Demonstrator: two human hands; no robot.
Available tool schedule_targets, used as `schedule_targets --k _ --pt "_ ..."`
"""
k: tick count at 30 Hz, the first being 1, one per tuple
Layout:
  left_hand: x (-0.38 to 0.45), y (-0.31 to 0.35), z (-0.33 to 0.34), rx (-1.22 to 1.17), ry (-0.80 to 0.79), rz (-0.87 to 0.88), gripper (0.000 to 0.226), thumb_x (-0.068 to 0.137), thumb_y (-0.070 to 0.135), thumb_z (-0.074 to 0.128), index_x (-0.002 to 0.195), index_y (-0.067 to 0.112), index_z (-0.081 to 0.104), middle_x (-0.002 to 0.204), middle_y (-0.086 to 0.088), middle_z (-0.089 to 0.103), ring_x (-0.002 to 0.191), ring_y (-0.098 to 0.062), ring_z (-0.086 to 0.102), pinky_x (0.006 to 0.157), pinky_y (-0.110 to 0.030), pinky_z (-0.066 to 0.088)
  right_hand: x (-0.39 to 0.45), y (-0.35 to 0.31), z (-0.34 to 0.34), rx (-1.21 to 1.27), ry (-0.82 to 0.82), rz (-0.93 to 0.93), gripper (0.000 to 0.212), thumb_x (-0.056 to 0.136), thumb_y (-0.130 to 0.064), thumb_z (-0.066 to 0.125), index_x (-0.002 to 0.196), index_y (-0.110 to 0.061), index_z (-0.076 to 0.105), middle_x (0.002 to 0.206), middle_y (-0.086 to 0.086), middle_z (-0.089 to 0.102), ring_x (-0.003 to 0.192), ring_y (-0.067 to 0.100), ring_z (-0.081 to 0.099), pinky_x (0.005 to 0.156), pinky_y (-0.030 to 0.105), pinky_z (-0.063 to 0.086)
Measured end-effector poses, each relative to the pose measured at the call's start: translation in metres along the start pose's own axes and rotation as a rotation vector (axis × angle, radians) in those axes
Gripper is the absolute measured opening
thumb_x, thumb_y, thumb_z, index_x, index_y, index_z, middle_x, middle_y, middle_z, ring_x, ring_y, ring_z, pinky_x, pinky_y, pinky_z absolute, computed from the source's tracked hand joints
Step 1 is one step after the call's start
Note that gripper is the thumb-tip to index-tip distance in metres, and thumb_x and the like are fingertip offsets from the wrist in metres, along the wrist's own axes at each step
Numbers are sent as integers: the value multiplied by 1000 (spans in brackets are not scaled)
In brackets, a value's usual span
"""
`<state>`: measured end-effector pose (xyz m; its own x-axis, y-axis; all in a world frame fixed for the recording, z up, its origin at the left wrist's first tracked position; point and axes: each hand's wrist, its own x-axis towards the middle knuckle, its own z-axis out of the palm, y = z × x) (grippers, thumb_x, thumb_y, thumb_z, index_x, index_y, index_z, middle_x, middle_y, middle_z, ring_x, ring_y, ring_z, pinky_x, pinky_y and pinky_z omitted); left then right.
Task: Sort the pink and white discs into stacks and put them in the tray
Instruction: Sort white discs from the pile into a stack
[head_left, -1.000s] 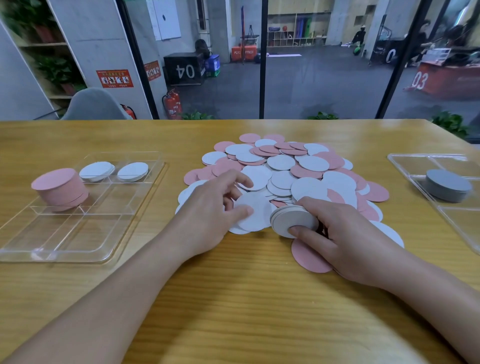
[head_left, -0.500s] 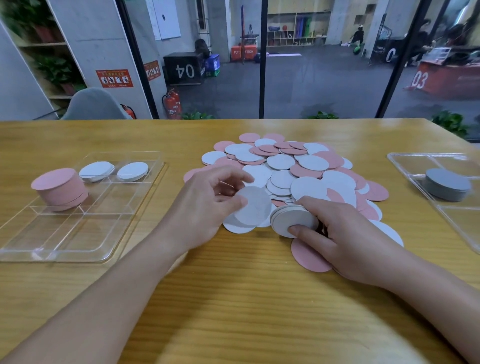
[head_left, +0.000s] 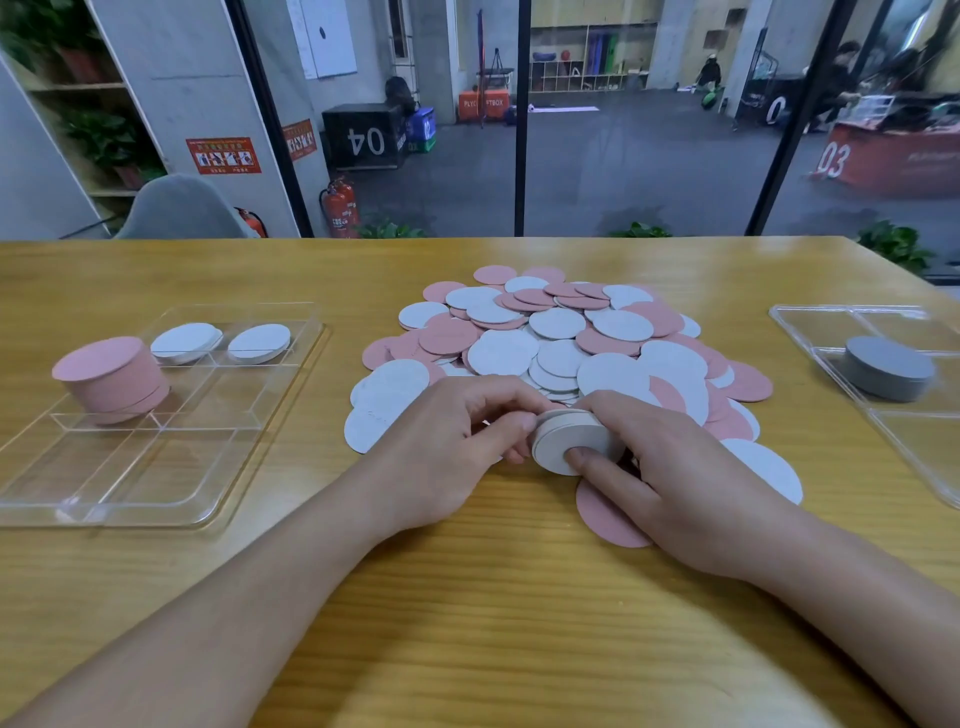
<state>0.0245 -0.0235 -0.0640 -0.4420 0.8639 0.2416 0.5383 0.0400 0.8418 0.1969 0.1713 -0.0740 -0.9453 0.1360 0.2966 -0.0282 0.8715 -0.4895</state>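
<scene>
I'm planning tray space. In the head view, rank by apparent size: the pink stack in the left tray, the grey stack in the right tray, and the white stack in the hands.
1. Pink stack: tallest and broadest.
2. Grey stack and white stack, held by left hand and right hand: look alike; the white one sits nearer the camera and is partly covered, so unranked.

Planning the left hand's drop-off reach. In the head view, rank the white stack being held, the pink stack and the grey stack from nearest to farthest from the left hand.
1. White stack, touching the left hand.
2. Pink stack, left tray.
3. Grey stack, far right tray.
</scene>
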Motion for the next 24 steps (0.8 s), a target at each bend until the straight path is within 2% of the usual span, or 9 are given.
schedule_targets --k 2,5,8,12,17,21,24 --pt "-1 -2 -2 80 15 -26 32 113 14 59 113 36 82 101 5 77 95 -17 74 92 -41 63 0 2 0 2 -5 4 12 107 -44 56 107 -32 56 90 -15 59 87 12 57 71 29 45" --pt "-2 -4 -20 349 61 -48 24 111 26 62 113 44 78 111 14 71 99 -12 66 91 -36 56 0 4 -1 1 -9 -7 14 107 -44 55 105 -30 56 88 -14 59 86 13 56 73 32 46" --pt "-5 -4 -42 483 10 -175 13 107 37 67 116 45 74 102 15 68 88 -7 62 84 -32 55 0 4 -2 2 -14 -8 15 107 -44 55 105 -29 56 89 -14 59 87 14 56 74 31 45" --pt "-10 0 -45 575 -92 -237 32 103 45 71 134 51 64 104 16 62 87 -1 58 82 -29 55 0 5 -2 5 -18 -7 13 108 -43 57 106 -29 56 89 -14 59 87 14 56 73 32 46" --pt "-10 1 -40 602 -112 -259 50 104 49 68 151 54 53 107 17 57 93 1 54 86 -28 53 0 4 -3 12 -23 -6 12 108 -41 58 105 -30 57 90 -14 59 88 13 56 74 30 45" --pt "-8 0 -38 557 -103 -253 43 102 49 71 143 54 58 110 19 56 89 3 54 84 -28 51 0 5 -4 9 -19 -4 13 108 -41 58 104 -28 57 89 -13 60 88 14 56 74 32 45" --pt "-8 3 -37 493 -69 -238 40 98 42 79 132 54 60 118 25 51 87 2 58 84 -29 53 0 4 -4 7 -18 -7 12 107 -41 58 103 -29 57 89 -13 60 88 13 56 73 30 44"
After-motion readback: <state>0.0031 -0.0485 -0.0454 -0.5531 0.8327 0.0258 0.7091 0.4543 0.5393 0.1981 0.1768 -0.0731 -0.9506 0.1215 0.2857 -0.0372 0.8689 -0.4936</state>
